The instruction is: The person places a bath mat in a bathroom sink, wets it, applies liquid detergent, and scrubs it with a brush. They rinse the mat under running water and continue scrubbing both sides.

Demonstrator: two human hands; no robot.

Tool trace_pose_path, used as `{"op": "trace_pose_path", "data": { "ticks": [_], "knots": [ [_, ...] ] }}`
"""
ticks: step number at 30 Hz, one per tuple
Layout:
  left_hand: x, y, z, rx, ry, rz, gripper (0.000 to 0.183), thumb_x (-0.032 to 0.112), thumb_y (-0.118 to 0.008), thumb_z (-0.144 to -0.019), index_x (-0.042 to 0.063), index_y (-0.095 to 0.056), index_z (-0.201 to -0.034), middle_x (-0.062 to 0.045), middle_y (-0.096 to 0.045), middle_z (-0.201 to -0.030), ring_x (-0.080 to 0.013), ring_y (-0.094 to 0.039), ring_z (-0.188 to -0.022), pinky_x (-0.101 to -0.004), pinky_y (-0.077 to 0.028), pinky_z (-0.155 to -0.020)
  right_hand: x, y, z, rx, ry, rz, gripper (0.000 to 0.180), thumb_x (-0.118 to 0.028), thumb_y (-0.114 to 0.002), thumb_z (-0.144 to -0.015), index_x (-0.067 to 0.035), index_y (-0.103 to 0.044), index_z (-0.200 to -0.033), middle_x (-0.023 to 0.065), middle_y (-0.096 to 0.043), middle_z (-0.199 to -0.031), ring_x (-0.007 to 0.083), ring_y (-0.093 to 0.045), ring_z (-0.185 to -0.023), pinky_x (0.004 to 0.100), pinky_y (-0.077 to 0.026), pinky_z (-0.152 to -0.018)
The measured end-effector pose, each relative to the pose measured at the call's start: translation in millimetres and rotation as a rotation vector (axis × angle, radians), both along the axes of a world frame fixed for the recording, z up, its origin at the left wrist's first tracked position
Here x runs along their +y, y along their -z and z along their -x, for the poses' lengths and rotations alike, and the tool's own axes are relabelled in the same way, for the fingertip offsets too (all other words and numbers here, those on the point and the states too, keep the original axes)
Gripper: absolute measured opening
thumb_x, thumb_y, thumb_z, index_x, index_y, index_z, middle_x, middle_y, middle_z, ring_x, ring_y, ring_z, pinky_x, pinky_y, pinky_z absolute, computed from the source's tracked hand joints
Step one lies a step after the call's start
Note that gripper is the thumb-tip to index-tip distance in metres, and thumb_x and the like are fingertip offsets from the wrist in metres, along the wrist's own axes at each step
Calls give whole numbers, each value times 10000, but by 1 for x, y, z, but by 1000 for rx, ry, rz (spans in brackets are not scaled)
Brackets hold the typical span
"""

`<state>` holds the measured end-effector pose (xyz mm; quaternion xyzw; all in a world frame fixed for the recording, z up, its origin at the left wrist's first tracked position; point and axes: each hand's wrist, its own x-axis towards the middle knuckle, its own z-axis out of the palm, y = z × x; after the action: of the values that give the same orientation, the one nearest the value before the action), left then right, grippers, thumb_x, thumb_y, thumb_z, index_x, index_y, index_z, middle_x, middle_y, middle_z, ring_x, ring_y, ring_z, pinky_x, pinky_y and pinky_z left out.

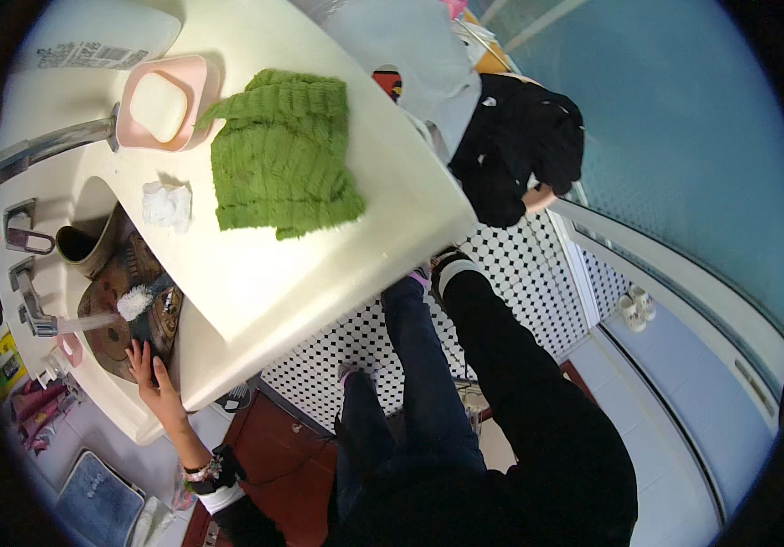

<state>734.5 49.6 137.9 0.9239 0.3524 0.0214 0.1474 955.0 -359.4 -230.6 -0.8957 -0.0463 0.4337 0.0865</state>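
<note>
My left hand (154, 385) rests with spread fingers on a dark strap-like part of a brown patterned item (106, 335) in the washbasin (190, 342). Water from the tap (40, 321) streams down onto that item. By my fingertips is a small white bristly or foamy patch (135, 302); I cannot tell which. An olive cup-shaped piece (90, 246) with a dark opening stands at the basin's far end. My right arm reaches to the counter's corner, where my right hand (444, 256) is mostly hidden and in shadow, so its grip cannot be made out.
A green plush cloth (282, 157), a crumpled white wad (166, 205) and a pink soap dish (129, 133) with white soap (158, 108) lie on the counter. Black clothing (522, 143) is heaped beyond its corner. A sliding glass door (665, 137) stands to the right.
</note>
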Motion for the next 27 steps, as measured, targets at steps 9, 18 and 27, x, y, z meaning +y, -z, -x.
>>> {"op": "trace_pose_path", "data": {
  "ticks": [9,18,27],
  "knots": [
    [-4,-3,-6,8,-47,9,422,297,-493,-934,-10,-572,-1212,-134,-449,-1388,-284,-263,-1376,-444,-90,-1128,-28,45,13,18,-16,-50,568,-268,-630,-793,-146,-428,-1310,195,-297,-1332,454,-408,-1114,518,-492,-819],
    [1,-2,1,-66,-9,-1,353,224,-514,-919,-12,-600,-1167,-145,-478,-1360,-292,-298,-1360,-448,-96,-1128,-46,-38,25,-92,-279,-245,538,-209,-744,-663,-93,-544,-1149,201,-455,-1135,401,-497,-1016,486,-497,-801],
    [-7,-8,0,-160,32,-210,288,192,-516,-891,28,-637,-1094,-164,-556,-1255,-339,-410,-1274,-485,-189,-1103,-49,-361,46,-160,-435,-488,586,-165,-703,-625,-95,-507,-1172,187,-472,-1057,385,-508,-986,432,-470,-819]
  ]
}}
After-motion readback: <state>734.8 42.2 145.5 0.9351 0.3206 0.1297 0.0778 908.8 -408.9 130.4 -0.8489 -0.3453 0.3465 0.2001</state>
